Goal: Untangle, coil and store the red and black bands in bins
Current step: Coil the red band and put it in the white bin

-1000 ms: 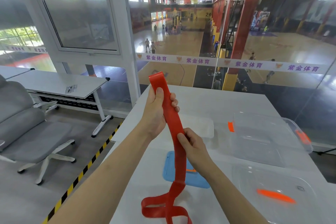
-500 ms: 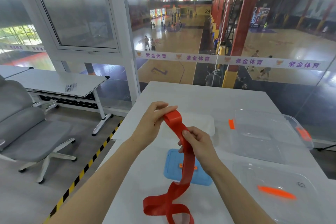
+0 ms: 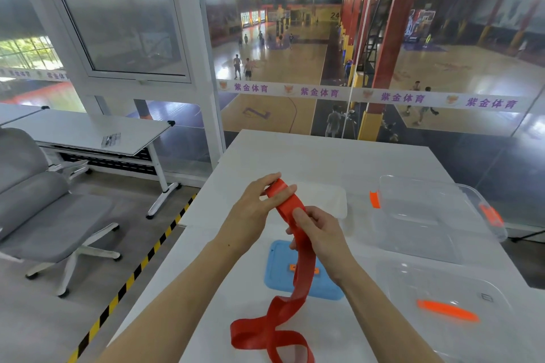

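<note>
Hands are both engaged on the red band (image 3: 303, 268), which is held up above the white table (image 3: 324, 156). The upper end of the band is folded over the fingers of the left hand (image 3: 253, 212) and is pinched there between thumb and fingers. Just below, the band is gripped by the right hand (image 3: 321, 233), with the thumb laid on its front face and the fingers curled behind it. The two hands are held close together, the left slightly higher.

From the right hand the band hangs down and passes in front of a blue lid (image 3: 278, 271) lying flat on the table. It ends in loose, crossed loops resting on the tabletop near the front edge. A twist is noted in the lower length.

To the right, a clear bin (image 3: 424, 215) with orange latches is placed on the table, well apart from the band. A clear lid (image 3: 442, 289) with an orange handle is laid in front of it. A white tray (image 3: 327, 197) is seen just beyond the hands, partly hidden by them.

A grey chair (image 3: 44, 215) and a second table (image 3: 88, 132) are recorded to the left.
</note>
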